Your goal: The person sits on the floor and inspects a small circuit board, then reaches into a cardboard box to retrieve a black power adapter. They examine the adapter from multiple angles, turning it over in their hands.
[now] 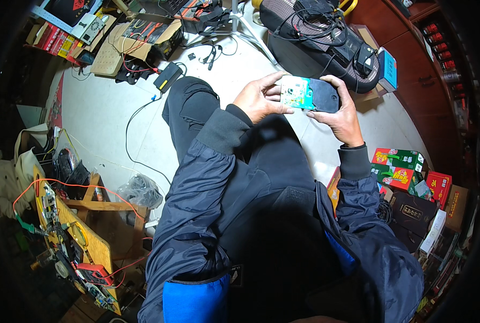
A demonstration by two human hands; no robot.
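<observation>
Circuit board (296, 94): grasping it crosswise, left end in the left hand (256, 100), adjoining black casing (325, 96) in the right hand (346, 119).

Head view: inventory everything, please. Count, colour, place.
Circuit board: 1, teal and whitish, between the hands
Casing: 1, black, at the board's right side
Power adapter: 1, black, floor near left knee
Stand: 1, pale, top centre
Cable coil: 1, black, upper right
Box: 1, blue, upper right
Cabinet: 1, reddish-brown, right
Cartons: several, red and green, right
Plastic bag: 1, clear, left floor
Multimeter: 1, red, lower left
Floor: 1, white, beneath
Edge clutter: uncounted, mixed, too small or dark
Trousers: 1 pair, black, centre
Sleeves: 2, dark, below hands
Left hand: 1, bare, holding the board
Right hand: 1, bare, holding the casing
</observation>
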